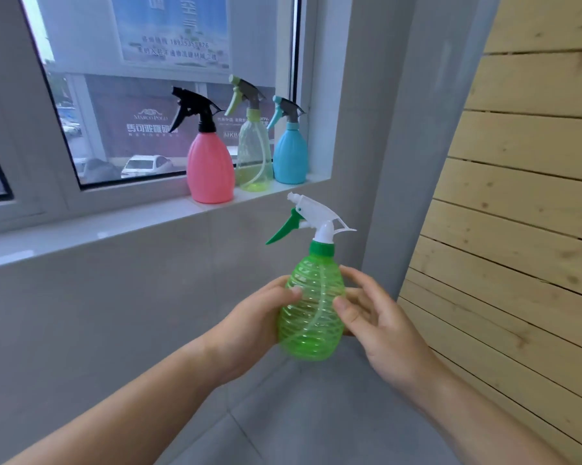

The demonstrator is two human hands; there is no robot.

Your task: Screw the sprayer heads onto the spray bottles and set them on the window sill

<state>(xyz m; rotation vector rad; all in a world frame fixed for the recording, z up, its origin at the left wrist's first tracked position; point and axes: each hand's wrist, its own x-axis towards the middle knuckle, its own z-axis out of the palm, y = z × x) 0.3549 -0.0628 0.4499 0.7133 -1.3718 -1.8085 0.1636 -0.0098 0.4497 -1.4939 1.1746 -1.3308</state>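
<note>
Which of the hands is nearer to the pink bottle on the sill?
Left. The left hand is below the pink bottle, holding the green bottle; the right hand is beyond it.

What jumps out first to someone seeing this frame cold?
The bright green spray bottle at centre, sprayer head on, gripped between the left hand and right hand below the window sill. Next, three finished bottles lined up at the sill's right end: pink bottle, clear yellow-green bottle, blue bottle.

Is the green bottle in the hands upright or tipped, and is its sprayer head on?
Nearly upright, leaning slightly. The green bottle is held between left hand and right hand, white sprayer head seated on its neck.
</note>
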